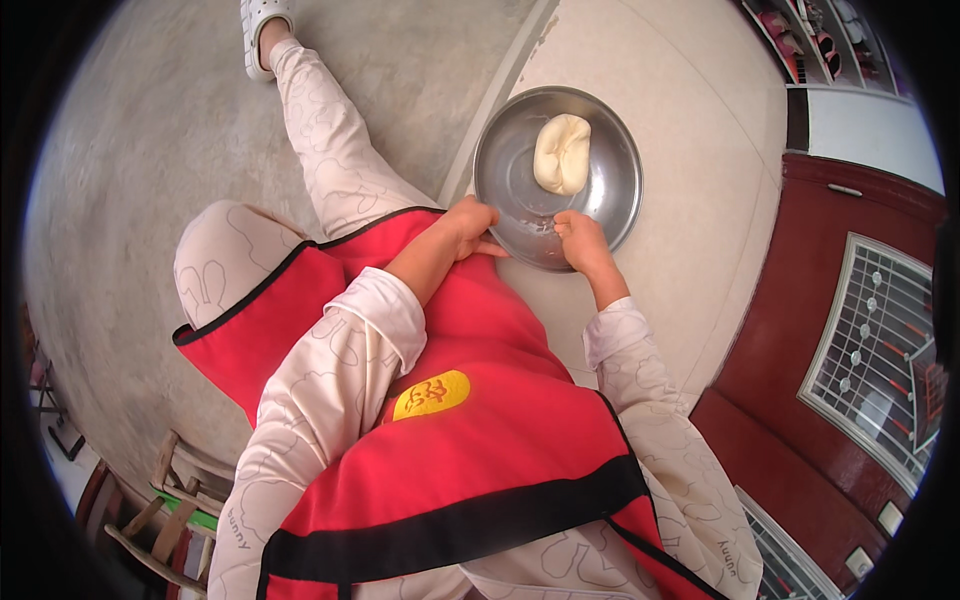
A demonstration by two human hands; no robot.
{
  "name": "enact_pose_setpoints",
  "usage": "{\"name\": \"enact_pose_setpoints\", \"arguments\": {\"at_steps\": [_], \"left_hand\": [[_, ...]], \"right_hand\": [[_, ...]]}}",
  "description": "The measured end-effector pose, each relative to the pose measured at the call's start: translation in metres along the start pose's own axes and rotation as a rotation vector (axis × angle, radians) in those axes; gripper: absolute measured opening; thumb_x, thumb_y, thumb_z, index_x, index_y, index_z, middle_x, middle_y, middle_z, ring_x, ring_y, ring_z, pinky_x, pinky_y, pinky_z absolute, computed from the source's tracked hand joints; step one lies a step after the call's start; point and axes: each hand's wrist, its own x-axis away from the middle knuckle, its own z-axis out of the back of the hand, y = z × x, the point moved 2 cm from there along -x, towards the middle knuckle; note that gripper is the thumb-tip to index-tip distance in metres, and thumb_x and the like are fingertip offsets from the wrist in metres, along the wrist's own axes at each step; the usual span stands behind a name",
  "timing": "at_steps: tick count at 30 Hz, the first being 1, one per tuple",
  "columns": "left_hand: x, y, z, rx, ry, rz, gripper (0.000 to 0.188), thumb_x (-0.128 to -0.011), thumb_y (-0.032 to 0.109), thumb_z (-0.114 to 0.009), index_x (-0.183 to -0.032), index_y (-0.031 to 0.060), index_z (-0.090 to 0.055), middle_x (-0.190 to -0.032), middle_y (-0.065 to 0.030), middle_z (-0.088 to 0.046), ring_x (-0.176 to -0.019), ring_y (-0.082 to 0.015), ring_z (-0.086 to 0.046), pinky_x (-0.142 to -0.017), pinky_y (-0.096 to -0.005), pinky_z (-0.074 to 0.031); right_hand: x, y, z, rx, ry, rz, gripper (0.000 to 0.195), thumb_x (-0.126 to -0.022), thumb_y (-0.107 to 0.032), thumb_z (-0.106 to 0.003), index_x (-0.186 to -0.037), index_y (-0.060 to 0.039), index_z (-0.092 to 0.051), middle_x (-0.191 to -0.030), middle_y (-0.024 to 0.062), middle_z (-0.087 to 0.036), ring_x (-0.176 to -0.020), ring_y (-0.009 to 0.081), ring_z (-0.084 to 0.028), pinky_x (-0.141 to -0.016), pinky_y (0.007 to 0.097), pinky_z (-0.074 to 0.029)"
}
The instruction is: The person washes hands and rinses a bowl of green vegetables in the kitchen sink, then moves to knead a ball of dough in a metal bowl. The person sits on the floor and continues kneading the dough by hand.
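A lump of smooth, pale dough (562, 154) lies in a wide stainless steel bowl (510, 180), towards its far side. Small bits of dough residue stick to the bowl's near inner surface. My left hand (474, 227) grips the bowl's near left rim, with some fingers outside and below it. Over the near right part of the bowl is my right hand (581, 238), its fingers curled in; whether something small is between them cannot be told. Neither hand touches the dough.
The bowl stands on pale floor tiles (690, 150) beside bare concrete (150, 172). A dark red door (780, 360) with a barred pane and a shoe rack (814, 37) are at right. A wooden chair (176, 525) stands lower left. A red apron (480, 337) covers my lap.
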Motion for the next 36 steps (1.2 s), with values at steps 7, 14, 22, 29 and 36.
{"name": "enact_pose_setpoints", "arguments": {"at_steps": [7,14,22,29,36], "left_hand": [[0.003,0.003,0.002,0.003,0.017,0.024,0.032,-0.082,-0.001,-0.042,-0.113,-0.0086,-0.048,-0.1,-0.0195,-0.059,-0.084,-0.0335,-0.063,-0.068,-0.0448,-0.058],[-0.006,-0.002,0.004,0.006,-0.019,0.049,0.034,-0.082,-0.001,-0.041,-0.114,-0.0089,-0.047,-0.104,-0.0203,-0.058,-0.084,-0.0333,-0.063,-0.068,-0.0443,-0.058],[0.003,0.003,-0.001,0.008,-0.004,0.025,0.034,-0.081,-0.002,-0.042,-0.114,-0.0073,-0.047,-0.102,-0.019,-0.058,-0.082,-0.0323,-0.063,-0.068,-0.0441,-0.058],[0.001,0.001,0.001,0.0,0.006,0.019,0.034,-0.082,-0.001,-0.041,-0.115,-0.0073,-0.047,-0.105,-0.0195,-0.058,-0.087,-0.0338,-0.062,-0.068,-0.0445,-0.058],[0.0,-0.001,0.001,-0.007,0.006,0.025,0.033,-0.083,0.0,-0.041,-0.115,-0.0077,-0.047,-0.105,-0.02,-0.058,-0.088,-0.0341,-0.062,-0.067,-0.0438,-0.058]], "right_hand": [[-0.003,-0.016,-0.004,-0.079,-0.12,-0.003,0.019,-0.082,-0.007,-0.055,-0.098,0.0,-0.063,-0.089,0.0159,-0.066,-0.082,0.0256,-0.063,-0.074,0.0329,-0.048],[-0.005,-0.007,-0.021,-0.184,-0.153,0.034,0.021,-0.083,-0.005,-0.055,-0.101,0.0017,-0.061,-0.091,0.0157,-0.066,-0.085,0.0227,-0.064,-0.077,0.0314,-0.048],[-0.005,-0.008,-0.019,-0.184,-0.07,0.025,0.02,-0.085,-0.003,-0.051,-0.102,0.0012,-0.059,-0.095,0.0161,-0.065,-0.09,0.0243,-0.062,-0.079,0.0324,-0.048],[-0.004,-0.019,-0.009,-0.161,-0.082,-0.018,0.021,-0.084,0.001,-0.049,-0.103,0.0032,-0.058,-0.096,0.0156,-0.065,-0.09,0.022,-0.063,-0.081,0.0299,-0.048],[-0.005,-0.025,-0.016,-0.218,-0.171,0.037,0.022,-0.084,0.003,-0.046,-0.103,0.0035,-0.058,-0.096,0.0148,-0.065,-0.089,0.0225,-0.063,-0.081,0.0302,-0.048]]}}
